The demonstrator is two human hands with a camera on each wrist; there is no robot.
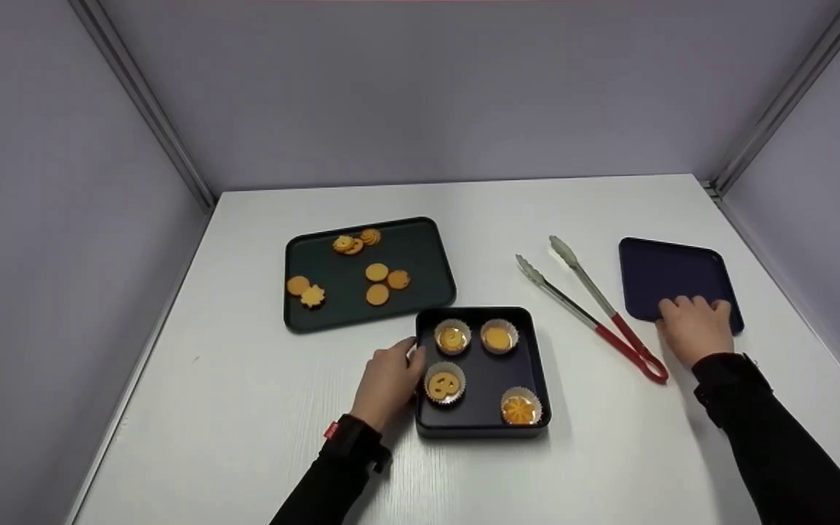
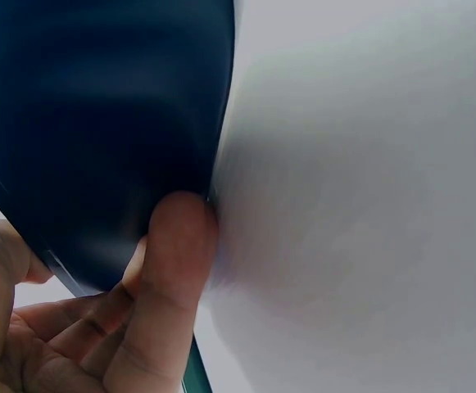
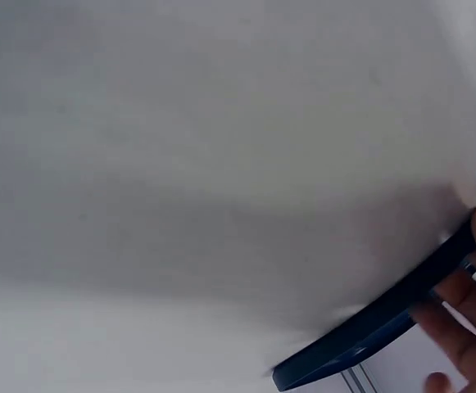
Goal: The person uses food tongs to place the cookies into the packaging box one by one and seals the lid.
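My left hand [image 1: 389, 383] grips the left wall of a square dark box [image 1: 482, 397], with its fingers [image 2: 176, 254] against the outer side and the thumb by the rim. Inside the box are several paper cups with small cookies: a ring-patterned one [image 1: 452, 339], a plain round one [image 1: 498, 338], a pretzel-shaped one [image 1: 444, 386] and a flower-shaped one [image 1: 520, 409]. At the right, my right hand [image 1: 695, 329] holds the near edge of a flat dark blue lid [image 1: 675, 273]. The right wrist view shows fingers [image 3: 467, 307] along the lid's rim [image 3: 369, 327].
Between box and lid lie metal tongs [image 1: 595, 321] with red handles, spread apart. A dark green tray [image 1: 340, 281] behind the box, to the left, carries several cookies in small groups. The white table [image 1: 245, 408] is bordered by grey partition walls [image 1: 427, 95].
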